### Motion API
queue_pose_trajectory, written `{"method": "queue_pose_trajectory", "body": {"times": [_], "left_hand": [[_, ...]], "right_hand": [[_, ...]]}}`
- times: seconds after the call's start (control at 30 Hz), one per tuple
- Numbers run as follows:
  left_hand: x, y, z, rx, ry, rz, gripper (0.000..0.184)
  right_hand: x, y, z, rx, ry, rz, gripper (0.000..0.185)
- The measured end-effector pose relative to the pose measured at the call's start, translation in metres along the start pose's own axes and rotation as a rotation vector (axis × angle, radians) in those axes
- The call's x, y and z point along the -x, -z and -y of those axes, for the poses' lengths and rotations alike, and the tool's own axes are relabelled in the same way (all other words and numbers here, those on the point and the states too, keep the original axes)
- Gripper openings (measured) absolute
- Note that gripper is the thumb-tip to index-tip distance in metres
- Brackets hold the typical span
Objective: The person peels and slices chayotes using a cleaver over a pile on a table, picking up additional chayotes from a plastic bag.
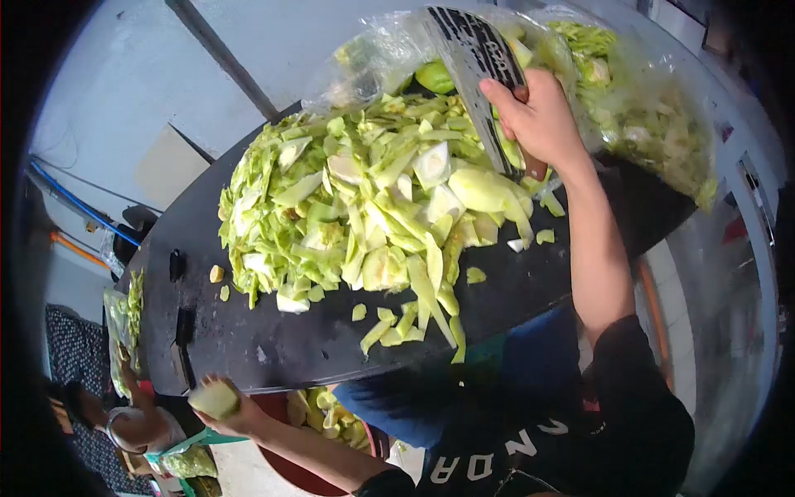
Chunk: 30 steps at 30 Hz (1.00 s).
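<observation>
My right hand (542, 120) is closed around the wooden handle of a broad-bladed cleaver (474, 74), whose wet metal blade carries dark patches. The cleaver is raised over the right end of a big heap of pale green peelings and cut pieces (331, 199) on the black table (290, 352). Low at the left, past the table's near edge, my left hand (240, 417) grips a pale green peeled chunk (214, 400), its kind unclear. Below that arm stands a reddish-brown tub (286, 468) with yellow-green pieces (331, 414) inside.
Clear plastic bags (654, 124) of green strips lie at the table's far right. A whole green fruit (435, 76) sits behind the heap. Dark narrow objects (182, 340) rest near the left edge. Another person (141, 431) is at lower left beside bagged greens (189, 461).
</observation>
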<state>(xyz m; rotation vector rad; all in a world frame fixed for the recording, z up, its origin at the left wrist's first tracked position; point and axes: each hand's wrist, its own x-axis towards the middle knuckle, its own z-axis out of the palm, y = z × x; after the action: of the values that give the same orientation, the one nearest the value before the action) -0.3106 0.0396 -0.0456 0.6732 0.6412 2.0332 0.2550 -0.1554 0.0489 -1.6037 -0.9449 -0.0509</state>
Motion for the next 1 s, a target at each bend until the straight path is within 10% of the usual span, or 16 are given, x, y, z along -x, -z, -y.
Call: {"method": "queue_pose_trajectory", "body": {"times": [0.13, 0.2, 0.33, 0.4, 0.47, 0.53, 0.67, 0.77, 1.0], "left_hand": [[-0.001, 0.183, 0.030, -0.264, 0.185, -0.226, 0.038], [0.024, 0.264, 0.064, -0.553, 0.369, -0.012, 0.043], [0.095, 0.252, 0.089, -0.368, 0.914, -0.337, 0.053], [0.104, 0.216, 0.087, -0.624, 0.635, -0.536, 0.054], [0.062, 0.226, 0.080, -0.881, 0.305, -0.160, 0.052], [0.069, 0.134, 0.046, -1.086, -0.206, -0.278, 0.051], [0.132, -0.022, 0.016, -1.056, -0.393, 0.428, 0.047], [0.201, -0.118, 0.009, -1.047, -0.443, 1.459, 0.050], [0.230, -0.168, 0.075, -0.901, -0.647, 2.081, 0.045]], "right_hand": [[0.002, -0.013, 0.001, 0.099, 0.080, 0.029, 0.032], [0.005, -0.019, 0.003, 0.118, 0.073, 0.040, 0.033], [0.007, -0.018, 0.012, 0.145, 0.018, 0.082, 0.032], [0.007, -0.013, 0.013, 0.167, 0.000, 0.130, 0.030], [0.020, 0.000, 0.056, 0.152, -0.086, 0.308, 0.029], [0.030, 0.000, 0.068, 0.105, -0.125, 0.539, 0.031], [0.040, -0.007, 0.074, 0.201, 0.172, 0.609, 0.033], [0.040, -0.012, 0.073, 0.163, 0.190, 0.569, 0.034], [0.040, 0.019, 0.073, 0.145, -0.049, 0.507, 0.033]]}}
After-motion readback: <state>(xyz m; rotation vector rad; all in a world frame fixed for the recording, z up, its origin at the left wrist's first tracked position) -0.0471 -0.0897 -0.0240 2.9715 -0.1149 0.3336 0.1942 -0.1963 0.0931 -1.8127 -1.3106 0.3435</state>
